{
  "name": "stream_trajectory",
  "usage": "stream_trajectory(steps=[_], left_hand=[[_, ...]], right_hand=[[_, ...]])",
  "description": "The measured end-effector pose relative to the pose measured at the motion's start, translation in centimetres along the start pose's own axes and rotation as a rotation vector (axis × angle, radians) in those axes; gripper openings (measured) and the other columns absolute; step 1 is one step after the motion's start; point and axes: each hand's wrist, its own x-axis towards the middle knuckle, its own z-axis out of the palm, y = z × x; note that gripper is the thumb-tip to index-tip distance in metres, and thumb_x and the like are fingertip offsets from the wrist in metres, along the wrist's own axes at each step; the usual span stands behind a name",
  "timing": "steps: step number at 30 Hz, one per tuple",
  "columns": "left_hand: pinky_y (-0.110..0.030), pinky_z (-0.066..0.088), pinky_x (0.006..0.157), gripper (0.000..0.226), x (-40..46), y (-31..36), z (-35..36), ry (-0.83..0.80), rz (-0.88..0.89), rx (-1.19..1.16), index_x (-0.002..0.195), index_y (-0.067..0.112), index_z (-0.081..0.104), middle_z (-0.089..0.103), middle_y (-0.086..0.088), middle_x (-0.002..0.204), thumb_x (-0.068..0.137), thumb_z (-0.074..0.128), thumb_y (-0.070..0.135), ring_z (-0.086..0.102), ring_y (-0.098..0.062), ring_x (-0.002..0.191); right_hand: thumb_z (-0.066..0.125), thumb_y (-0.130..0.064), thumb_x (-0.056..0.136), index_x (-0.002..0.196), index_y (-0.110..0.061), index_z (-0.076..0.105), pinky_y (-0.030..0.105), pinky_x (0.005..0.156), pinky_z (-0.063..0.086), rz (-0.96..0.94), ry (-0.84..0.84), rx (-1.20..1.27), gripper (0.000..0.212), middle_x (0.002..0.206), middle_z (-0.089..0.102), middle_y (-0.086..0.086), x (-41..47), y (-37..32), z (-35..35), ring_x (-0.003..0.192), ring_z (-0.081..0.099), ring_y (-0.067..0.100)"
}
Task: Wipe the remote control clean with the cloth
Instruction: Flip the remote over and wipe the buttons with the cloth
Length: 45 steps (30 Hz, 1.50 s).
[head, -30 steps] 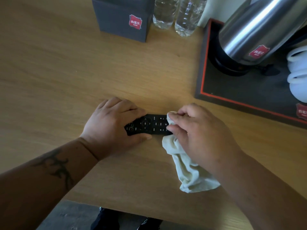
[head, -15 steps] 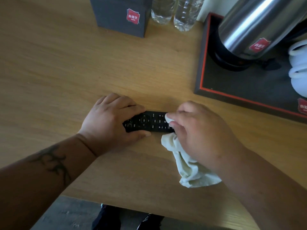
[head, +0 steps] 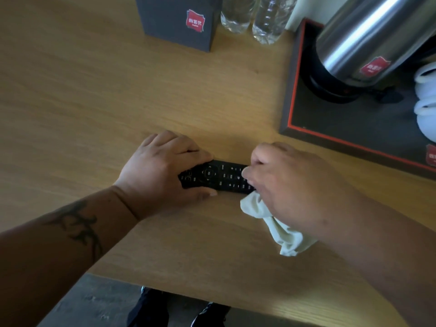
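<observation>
A black remote control (head: 218, 177) lies flat and lengthwise on the wooden table (head: 94, 102), buttons up. My left hand (head: 160, 171) grips its left end, fingers along the far edge and thumb along the near edge. My right hand (head: 290, 182) holds a pale cloth (head: 276, 225) bunched in its curled fingers and presses it on the remote's right end, which is hidden beneath. The rest of the cloth trails out under my right wrist onto the table.
A dark tray with a red border (head: 313, 119) at the right carries a steel kettle (head: 368, 41) and white cups (head: 427, 100). A dark box (head: 179, 22) and two water bottles (head: 254, 15) stand at the back. The table's front edge runs close below my arms.
My right hand with the cloth has slid a little to the right along the remote, uncovering more buttons. My left hand keeps the same grip.
</observation>
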Motion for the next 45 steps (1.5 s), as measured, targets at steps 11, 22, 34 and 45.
stream_trajectory(steps=[11, 22, 34, 45], left_hand=[[-0.043, 0.046, 0.089, 0.064, 0.1, 0.0, 0.1, 0.009, 0.011, 0.003, 0.119, 0.026, 0.070, 0.065, 0.003, 0.104, 0.074, 0.067, 0.071, 0.059, -0.024, 0.098], [-0.041, 0.045, 0.091, 0.064, 0.0, 0.1, 0.1, 0.018, -0.014, -0.002, 0.119, 0.025, 0.069, 0.065, 0.003, 0.105, 0.074, 0.067, 0.070, 0.059, -0.024, 0.099], [-0.041, 0.046, 0.089, 0.065, 0.0, -0.1, 0.3, 0.020, -0.014, 0.001, 0.118, 0.025, 0.070, 0.065, 0.003, 0.104, 0.072, 0.069, 0.072, 0.058, -0.024, 0.097], [-0.043, 0.046, 0.087, 0.064, 0.0, -0.2, 0.3, 0.031, -0.013, -0.004, 0.116, 0.026, 0.071, 0.066, 0.004, 0.103, 0.071, 0.069, 0.072, 0.059, -0.024, 0.096]], right_hand=[[0.070, -0.018, 0.086, 0.085, -0.023, 0.077, 0.028, 0.052, 0.047, -0.002, 0.135, 0.173, 0.008, 0.080, 0.060, -0.008, -0.5, 0.4, 0.6, 0.073, 0.058, 0.015], [0.051, -0.032, 0.096, 0.107, -0.033, 0.070, 0.031, 0.075, 0.047, 0.145, 0.012, 0.278, 0.023, 0.105, 0.058, -0.012, -0.2, -0.6, -0.7, 0.094, 0.056, 0.013], [0.055, -0.027, 0.093, 0.102, -0.027, 0.072, 0.032, 0.071, 0.047, 0.249, 0.052, 0.311, 0.019, 0.102, 0.061, -0.006, 0.7, -2.8, -0.4, 0.087, 0.059, 0.019], [0.058, -0.026, 0.094, 0.096, -0.028, 0.073, 0.027, 0.063, 0.037, 0.278, 0.109, 0.326, 0.015, 0.097, 0.061, -0.007, 1.4, -3.0, 0.1, 0.080, 0.055, 0.014]])
